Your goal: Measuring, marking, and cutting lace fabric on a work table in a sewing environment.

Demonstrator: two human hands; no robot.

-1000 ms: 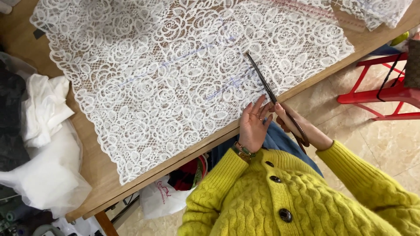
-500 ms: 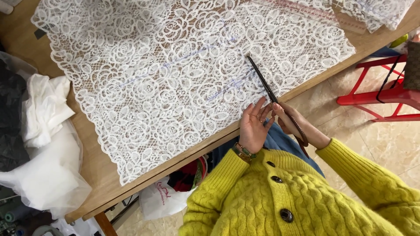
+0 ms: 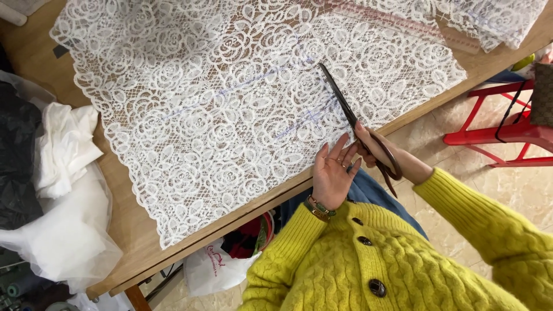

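A sheet of white floral lace (image 3: 230,103) lies spread over a wooden table (image 3: 132,224), with faint blue lines drawn across it. My right hand (image 3: 374,144) grips the handles of long dark scissors (image 3: 345,109), whose blades point up into the lace near the table's front edge. My left hand (image 3: 333,173) rests flat with fingers spread on the lace edge, just left of the scissors. Both arms wear yellow knitted sleeves.
White cloth and sheer fabric (image 3: 63,190) are heaped at the table's left end beside a dark bundle (image 3: 17,161). A red stool (image 3: 507,129) stands on the tiled floor at the right. A white bag (image 3: 213,268) sits under the table.
The scissors and my right hand have shifted slightly along the lace. My left hand stays flat beside them.
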